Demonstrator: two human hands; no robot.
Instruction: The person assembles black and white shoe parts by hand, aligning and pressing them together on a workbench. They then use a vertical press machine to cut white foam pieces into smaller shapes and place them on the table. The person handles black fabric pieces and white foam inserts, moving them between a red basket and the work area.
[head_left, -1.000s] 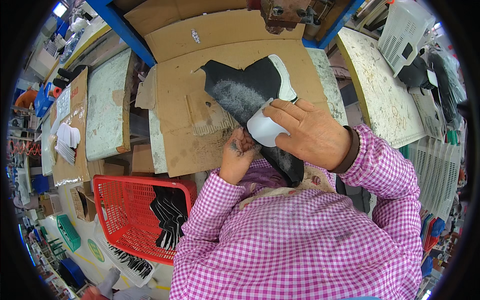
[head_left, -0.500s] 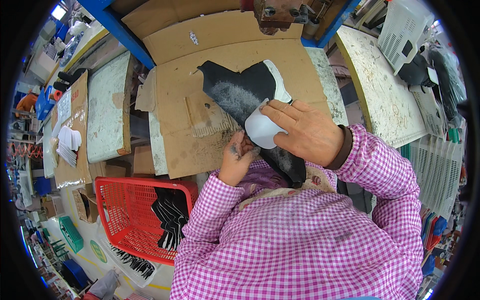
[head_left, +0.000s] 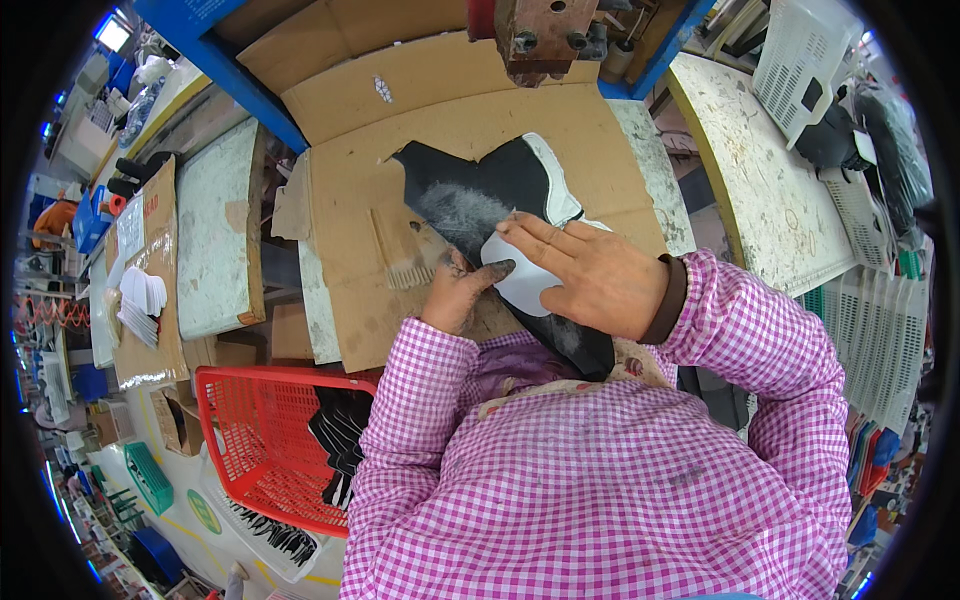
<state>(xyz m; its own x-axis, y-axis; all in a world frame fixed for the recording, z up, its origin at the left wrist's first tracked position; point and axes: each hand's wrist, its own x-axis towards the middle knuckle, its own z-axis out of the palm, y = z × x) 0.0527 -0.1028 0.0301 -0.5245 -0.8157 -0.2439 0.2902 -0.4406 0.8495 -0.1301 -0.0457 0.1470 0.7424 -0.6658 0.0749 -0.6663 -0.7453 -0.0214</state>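
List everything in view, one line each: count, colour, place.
black shoe upper: one, black with grey fuzzy patch, on the cardboard sheet
white insert piece: one, white, on the upper under the right hand
cardboard sheet: one, brown, covering the bench
red basket: one, red, lower left, holding black pieces
white boards: two, speckled white, left and right of the bench
left hand: one, at the upper's edge
right hand: one, pressing the white piece

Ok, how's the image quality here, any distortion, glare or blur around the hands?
Head view: strong fisheye bending, with a black rim and table edges curving outward; lighting is even and bright, without harsh shadows; right hand and left hand on the black shoe piece look sharp; clutter near the rim is squeezed and softer.
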